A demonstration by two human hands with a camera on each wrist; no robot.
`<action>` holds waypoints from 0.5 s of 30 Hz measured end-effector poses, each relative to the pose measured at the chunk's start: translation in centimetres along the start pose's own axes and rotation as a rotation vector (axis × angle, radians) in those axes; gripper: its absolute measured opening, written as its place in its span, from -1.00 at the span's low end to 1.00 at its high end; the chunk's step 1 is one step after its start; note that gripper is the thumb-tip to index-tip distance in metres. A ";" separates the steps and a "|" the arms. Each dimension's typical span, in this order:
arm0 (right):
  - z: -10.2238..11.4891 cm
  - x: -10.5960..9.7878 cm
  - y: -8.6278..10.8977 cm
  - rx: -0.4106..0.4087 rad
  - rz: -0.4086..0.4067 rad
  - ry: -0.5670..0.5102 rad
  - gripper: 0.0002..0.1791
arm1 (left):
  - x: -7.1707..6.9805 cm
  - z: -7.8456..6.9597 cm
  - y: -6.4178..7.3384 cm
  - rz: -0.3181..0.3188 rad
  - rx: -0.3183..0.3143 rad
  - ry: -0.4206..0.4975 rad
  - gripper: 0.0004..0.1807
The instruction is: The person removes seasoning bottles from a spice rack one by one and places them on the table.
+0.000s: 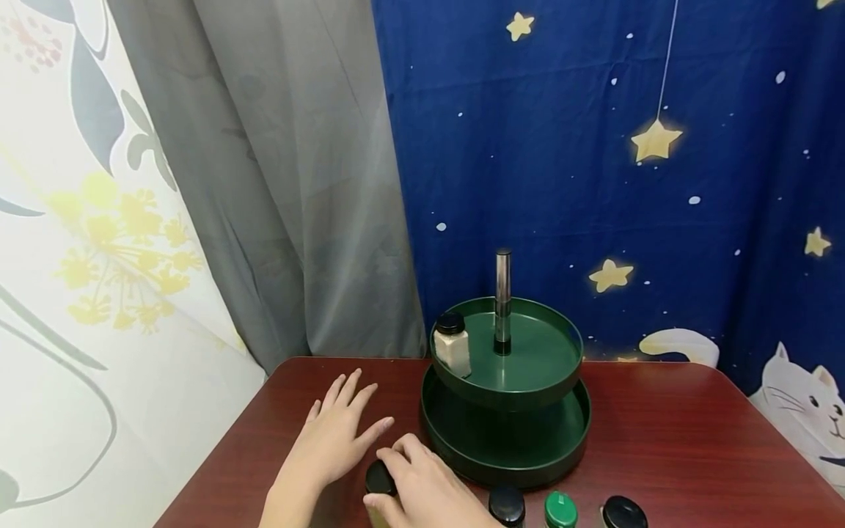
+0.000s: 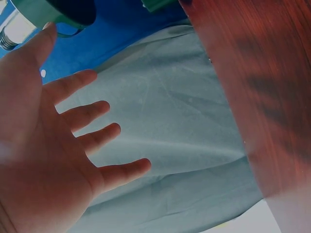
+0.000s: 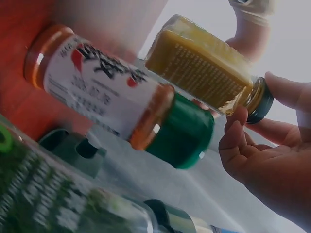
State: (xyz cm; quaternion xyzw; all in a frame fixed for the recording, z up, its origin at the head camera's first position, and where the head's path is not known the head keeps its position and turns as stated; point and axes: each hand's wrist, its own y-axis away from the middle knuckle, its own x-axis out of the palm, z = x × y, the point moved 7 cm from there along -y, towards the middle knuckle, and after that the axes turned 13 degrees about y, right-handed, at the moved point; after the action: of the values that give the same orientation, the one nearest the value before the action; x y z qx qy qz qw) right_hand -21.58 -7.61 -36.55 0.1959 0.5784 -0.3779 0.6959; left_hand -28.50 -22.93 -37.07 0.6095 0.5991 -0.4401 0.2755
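Note:
My right hand [image 1: 432, 488] grips a square glass jar [image 1: 381, 480] by its black lid at the table's front. The right wrist view shows yellow powder and a printed label on that jar [image 3: 199, 68], with thumb and fingers around the lid. To its left, my left hand [image 1: 333, 436] holds nothing, its fingers spread above the table. In the left wrist view the palm and all fingers of the left hand [image 2: 53, 136] are extended. Behind the hands stands a two-tier green round tray [image 1: 505, 477]. A black-lidded jar of pale contents [image 1: 452, 348] stands on its upper tier.
Along the front edge, right of my hand, are a black-lidded container [image 1: 507, 506], a green-capped shaker [image 1: 561, 510] with a white label, and another black lid [image 1: 623, 513]. A metal post [image 1: 503, 301] rises from the tray. Curtains [image 1: 343, 183] hang behind the table.

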 end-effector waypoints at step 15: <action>-0.7 2.7 -0.3 0.061 0.092 0.033 -0.48 | -0.2 0.0 0.1 -0.004 0.010 0.001 -0.09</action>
State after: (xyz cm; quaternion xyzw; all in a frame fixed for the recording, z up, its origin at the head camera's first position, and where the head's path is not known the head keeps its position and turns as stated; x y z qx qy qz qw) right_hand -22.12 -8.16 -39.27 0.2495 0.5684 -0.3595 0.6967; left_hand -28.42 -23.08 -36.92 0.6098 0.5982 -0.4434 0.2714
